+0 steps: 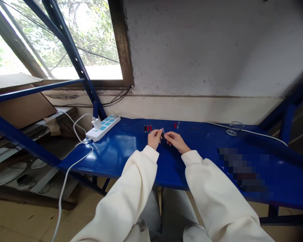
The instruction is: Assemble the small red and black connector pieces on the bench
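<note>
My left hand (154, 138) and my right hand (175, 140) meet over the blue metal shelf (121, 151), both pinching one small clear-and-dark part (163, 133) between their fingertips. Both arms are in white sleeves. Just beyond the hands, small red and dark pieces (147, 128) lie in a short row. Another red piece with a clear one (176, 125) lies to the right of them. Several tiny dark pieces (195, 129) sit further right.
A white power strip (103, 127) with blue sockets and a white cable lies at the shelf's left end. A clear round container and lid (234, 127) rest far right by a thin white wire. Blue rack beams cross at left; cardboard sits below the window.
</note>
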The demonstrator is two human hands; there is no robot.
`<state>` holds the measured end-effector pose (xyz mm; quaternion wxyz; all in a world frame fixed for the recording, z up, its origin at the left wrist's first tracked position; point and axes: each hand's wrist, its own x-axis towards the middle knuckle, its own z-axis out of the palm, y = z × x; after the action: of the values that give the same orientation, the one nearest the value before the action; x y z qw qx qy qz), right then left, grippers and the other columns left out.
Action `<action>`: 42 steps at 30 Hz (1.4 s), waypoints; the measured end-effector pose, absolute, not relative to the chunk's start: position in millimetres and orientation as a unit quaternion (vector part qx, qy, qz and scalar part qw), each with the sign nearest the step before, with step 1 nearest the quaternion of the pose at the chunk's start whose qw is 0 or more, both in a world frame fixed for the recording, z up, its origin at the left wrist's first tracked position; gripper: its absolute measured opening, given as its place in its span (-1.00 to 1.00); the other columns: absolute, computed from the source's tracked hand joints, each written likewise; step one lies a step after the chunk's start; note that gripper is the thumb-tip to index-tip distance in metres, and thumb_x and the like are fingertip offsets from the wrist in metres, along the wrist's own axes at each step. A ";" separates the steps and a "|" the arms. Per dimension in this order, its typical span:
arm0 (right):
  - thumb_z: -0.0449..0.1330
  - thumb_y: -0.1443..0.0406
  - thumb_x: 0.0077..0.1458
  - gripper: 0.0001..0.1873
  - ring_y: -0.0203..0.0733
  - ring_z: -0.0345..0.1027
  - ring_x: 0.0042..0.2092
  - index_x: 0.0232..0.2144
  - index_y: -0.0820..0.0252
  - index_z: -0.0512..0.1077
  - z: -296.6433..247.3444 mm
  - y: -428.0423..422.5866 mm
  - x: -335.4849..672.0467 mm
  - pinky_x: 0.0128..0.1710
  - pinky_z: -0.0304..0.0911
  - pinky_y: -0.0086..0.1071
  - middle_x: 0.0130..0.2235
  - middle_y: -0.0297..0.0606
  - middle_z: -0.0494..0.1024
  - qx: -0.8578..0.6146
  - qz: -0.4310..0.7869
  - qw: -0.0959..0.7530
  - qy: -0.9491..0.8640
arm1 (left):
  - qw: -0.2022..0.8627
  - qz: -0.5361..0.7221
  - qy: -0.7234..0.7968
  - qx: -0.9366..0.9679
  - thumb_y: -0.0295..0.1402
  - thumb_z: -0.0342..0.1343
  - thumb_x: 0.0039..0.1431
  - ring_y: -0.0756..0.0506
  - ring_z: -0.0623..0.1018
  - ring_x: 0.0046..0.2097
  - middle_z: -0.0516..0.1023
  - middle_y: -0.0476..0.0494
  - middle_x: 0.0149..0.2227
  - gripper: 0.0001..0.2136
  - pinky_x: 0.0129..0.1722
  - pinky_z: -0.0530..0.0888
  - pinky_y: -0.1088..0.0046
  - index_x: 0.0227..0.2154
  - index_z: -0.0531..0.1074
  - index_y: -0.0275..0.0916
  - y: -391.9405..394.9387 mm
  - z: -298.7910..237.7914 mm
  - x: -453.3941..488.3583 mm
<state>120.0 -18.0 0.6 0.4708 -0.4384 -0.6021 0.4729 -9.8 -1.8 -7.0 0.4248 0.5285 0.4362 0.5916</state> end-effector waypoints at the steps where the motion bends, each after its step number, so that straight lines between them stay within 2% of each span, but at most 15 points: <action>1: 0.20 0.03 -0.20 -0.62 -0.42 0.13 -0.59 -0.46 0.22 0.33 0.7 -18.4 119.6 -0.62 0.06 -0.48 -0.60 -0.43 0.30 -0.439 0.474 0.465 -0.605 | 0.416 0.592 0.439 0.533 -0.13 0.05 -0.03 0.15 0.23 -0.72 0.30 0.06 -0.69 -0.70 -0.71 0.18 0.61 -0.50 0.40 -0.33 -1.9 -7.0 -10.0; 6: 0.21 0.02 -0.23 -0.61 -0.45 0.04 -0.60 -0.50 0.21 0.29 1.1 -19.1 118.7 -0.62 -0.01 -0.49 -0.58 -0.44 0.27 -0.437 0.473 0.467 -0.606 | 0.381 0.586 0.440 0.564 -0.15 0.05 -0.02 0.08 0.36 -0.57 0.44 -0.07 -0.59 -0.69 -0.57 0.30 0.57 -0.41 0.48 -0.34 -2.9 -7.5 -10.3; 9: 0.20 0.01 -0.22 -0.61 -0.46 0.02 -0.60 -0.50 0.20 0.25 1.2 -19.1 118.5 -0.61 -0.02 -0.48 -0.57 -0.45 0.25 -0.430 0.470 0.476 -0.606 | 0.377 0.576 0.435 0.580 -0.14 0.04 -0.01 0.08 0.35 -0.59 0.47 -0.10 -0.54 -0.66 -0.60 0.28 0.57 -0.36 0.49 -0.34 -2.9 -8.1 -10.0; 12: 0.19 0.01 -0.20 -0.61 -0.45 0.02 -0.59 -0.50 0.18 0.22 0.1 -18.7 118.1 -0.60 -0.01 -0.48 -0.58 -0.46 0.23 -0.417 0.466 0.481 -0.615 | 0.370 0.572 0.432 0.591 -0.14 0.03 0.00 0.10 0.31 -0.61 0.48 -0.12 -0.48 -0.66 -0.64 0.26 0.57 -0.34 0.49 -0.33 -2.9 -8.5 -9.9; 18: 0.18 0.03 -0.17 -0.63 -0.40 0.10 -0.54 -0.55 0.18 0.18 -7.8 -12.8 118.9 -0.55 0.06 -0.46 -0.55 -0.44 0.24 -0.394 0.427 0.487 -0.652 | 0.344 0.568 0.416 0.620 -0.14 0.01 0.03 0.09 0.35 -0.52 0.47 -0.15 -0.39 -0.67 -0.56 0.31 0.57 -0.35 0.50 -0.30 -1.9 -10.8 -10.2; 27: 0.08 0.09 -0.05 -0.72 -0.34 0.16 -0.53 -0.44 0.19 0.33 -9.1 -12.6 121.6 -0.50 0.10 -0.44 -0.49 -0.33 0.38 -0.449 0.285 0.434 -0.728 | 0.385 0.565 0.434 0.587 -0.25 0.05 -0.01 0.07 0.37 -0.48 0.44 -0.09 -0.46 -0.76 -0.45 0.34 0.55 -0.34 0.45 -0.31 0.2 -13.0 -9.3; 33: 0.09 0.13 -0.10 -0.76 -0.26 0.27 -0.45 -0.51 0.19 0.36 -10.6 -0.6 137.4 -0.42 0.14 -0.42 -0.49 -0.28 0.45 -0.569 0.171 0.418 -0.688 | 0.362 0.561 0.492 0.559 -0.36 -0.02 0.02 0.07 0.37 -0.50 0.40 -0.05 -0.52 -0.83 -0.46 0.33 0.56 -0.37 0.42 -0.30 1.4 -13.7 -11.4; 37: 0.11 0.16 -0.13 -0.80 -0.23 0.31 -0.45 -0.53 0.18 0.38 -7.5 15.3 157.9 -0.50 0.09 -0.45 -0.49 -0.27 0.47 -0.664 0.144 0.376 -0.630 | 0.368 0.542 0.496 0.570 -0.42 -0.04 0.01 0.06 0.38 -0.49 0.39 -0.04 -0.54 -0.84 -0.45 0.34 0.55 -0.37 0.41 -0.30 1.0 -15.2 -11.3; 42: 0.12 0.20 -0.13 -0.84 -0.25 0.31 -0.44 -0.52 0.17 0.40 -6.9 35.9 170.1 -0.52 0.04 -0.46 -0.48 -0.28 0.48 -0.701 0.110 0.324 -0.626 | 0.373 0.534 0.487 0.582 -0.45 -0.02 -0.02 0.05 0.40 -0.47 0.41 -0.05 -0.54 -0.85 -0.44 0.35 0.54 -0.39 0.42 -0.30 0.9 -16.9 -7.9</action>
<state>170.1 35.9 -6.9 0.3242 -0.7008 -0.6257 0.1105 -7.9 0.9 -16.9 0.3733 0.5815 0.4868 0.5343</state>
